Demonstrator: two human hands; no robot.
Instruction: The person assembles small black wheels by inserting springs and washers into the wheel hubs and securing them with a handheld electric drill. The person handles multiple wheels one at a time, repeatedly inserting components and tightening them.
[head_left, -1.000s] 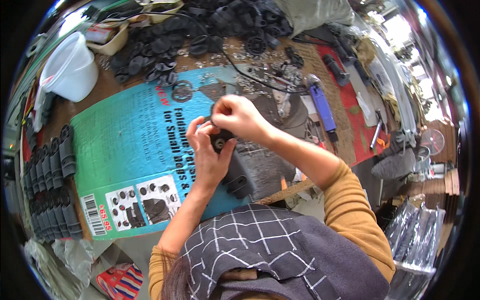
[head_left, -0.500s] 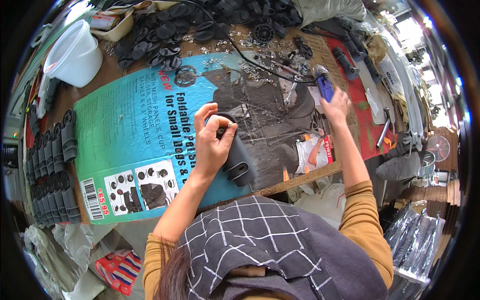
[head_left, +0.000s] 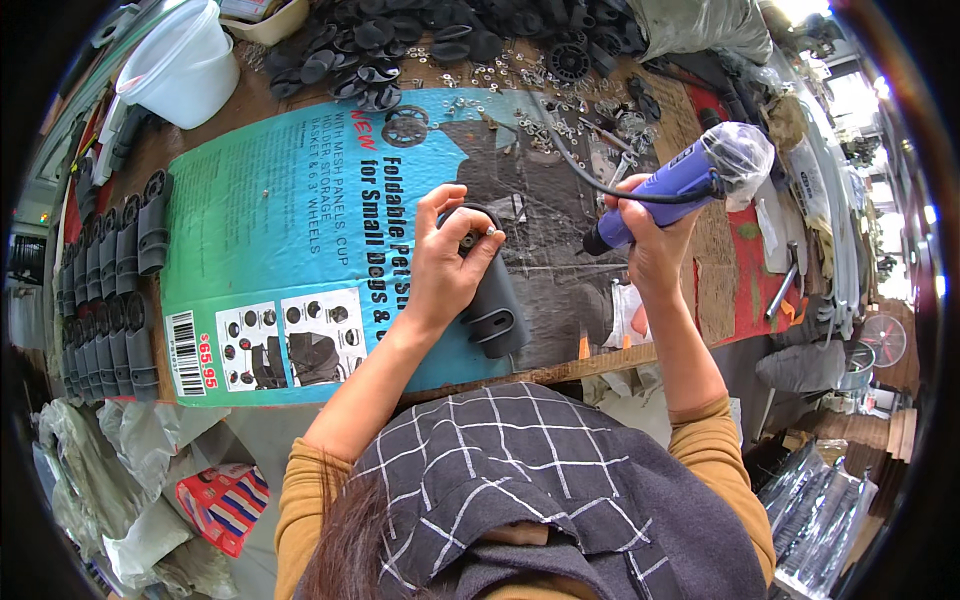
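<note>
My left hand [head_left: 450,262] is closed round the upper end of a dark grey plastic tube-like part [head_left: 497,318], whose slotted lower end rests near the table's front edge. Between thumb and forefinger shows a small shiny metal piece [head_left: 490,230], too small to name surely. My right hand [head_left: 655,235] grips a blue electric screwdriver [head_left: 672,188] lifted above the table. Clear plastic wraps its rear end, and its black tip points left toward the grey part, a gap apart. A black cord [head_left: 575,165] hangs from the tool across the fingers.
Printed cardboard [head_left: 240,250] covers the table. Several similar grey parts [head_left: 125,245] stand in rows at the left. A white bucket [head_left: 185,75], black plastic caps [head_left: 370,40] and scattered small metal nuts [head_left: 535,80] lie at the back; a hammer [head_left: 785,285] is at the right.
My right hand has raised the blue screwdriver off the table and brought it left, toward the grey part. My left hand keeps its hold; the view has shifted slightly.
</note>
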